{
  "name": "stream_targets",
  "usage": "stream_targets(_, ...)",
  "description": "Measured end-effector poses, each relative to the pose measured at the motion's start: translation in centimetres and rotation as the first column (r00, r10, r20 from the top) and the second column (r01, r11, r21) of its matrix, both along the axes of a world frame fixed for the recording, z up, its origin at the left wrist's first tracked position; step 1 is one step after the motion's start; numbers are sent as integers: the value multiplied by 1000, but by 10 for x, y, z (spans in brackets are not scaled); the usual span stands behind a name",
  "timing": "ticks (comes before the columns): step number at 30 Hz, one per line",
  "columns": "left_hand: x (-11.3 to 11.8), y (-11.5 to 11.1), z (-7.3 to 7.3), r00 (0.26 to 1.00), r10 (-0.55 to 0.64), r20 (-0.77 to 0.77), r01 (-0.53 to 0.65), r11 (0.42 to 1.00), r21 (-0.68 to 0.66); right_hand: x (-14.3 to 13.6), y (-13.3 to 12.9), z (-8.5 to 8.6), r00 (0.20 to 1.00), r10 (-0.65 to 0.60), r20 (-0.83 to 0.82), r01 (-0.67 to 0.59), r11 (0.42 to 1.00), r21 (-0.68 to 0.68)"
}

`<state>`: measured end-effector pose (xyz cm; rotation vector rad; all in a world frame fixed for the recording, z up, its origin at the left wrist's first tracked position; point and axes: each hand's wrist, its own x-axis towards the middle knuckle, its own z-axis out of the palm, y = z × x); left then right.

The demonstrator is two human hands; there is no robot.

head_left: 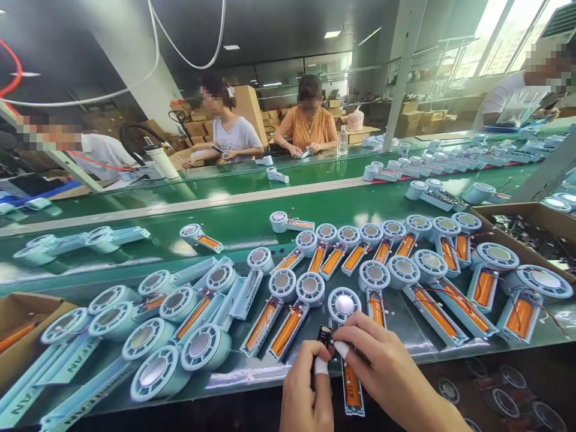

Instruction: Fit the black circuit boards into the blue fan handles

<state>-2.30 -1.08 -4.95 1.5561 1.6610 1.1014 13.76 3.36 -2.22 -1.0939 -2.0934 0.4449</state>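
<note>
Between the thumb and fingers of my left hand is a small black circuit board. My right hand pinches close beside it, at what looks like a small wire plug; the plug is mostly hidden by the fingertips. White covers wrap some of my fingertips. Under both hands lies a light-blue handheld fan, its round head beyond my fingers and its open handle toward me. An orange battery sits in that handle. Similar open fans with orange batteries lie close by on the bench.
More fans crowd the bench on the left. A cardboard box of small dark parts stands at right, another box at left. Beyond runs a green conveyor carrying fans. Several people sit across it, one in an orange top.
</note>
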Motion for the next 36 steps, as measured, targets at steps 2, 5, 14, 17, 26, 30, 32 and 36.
stream_targets(2, 1, 1, 2, 1000, -1, -22, 1, 1000, 16, 0, 0, -1, 999, -20, -39, 21, 1000, 21)
stream_targets(5, 2, 3, 5, 999, -15, -33, 16, 998, 59, 0, 1, 0, 998, -42, -53, 46, 996, 76)
stream_targets(14, 6, 1, -2, 996, 37, -82, -21, 981, 193, -6, 4, 10, 972, -123, 201, 44, 932, 359)
stream_targets(17, 6, -2, -8, 996, 81, -48, -72, 984, 163, -7, 4, 12, 970, -121, 212, 29, 919, 393)
stream_targets(26, 0, -5, -9, 998, 52, -35, -46, 985, 165, -6, 3, 13, 962, -91, 259, -13, 926, 377)
stream_targets(30, 1, -8, -17, 993, 59, -101, -32, 966, 256, -6, 2, 13, 948, -100, 301, -19, 929, 370)
stream_targets(32, 2, -8, -19, 993, 64, -103, -32, 959, 282, -6, 2, 14, 946, -100, 309, -18, 934, 358)
stream_targets(36, -2, -4, -12, 999, 30, -31, -22, 972, 232, -3, 2, 13, 961, -79, 264, -12, 945, 326)
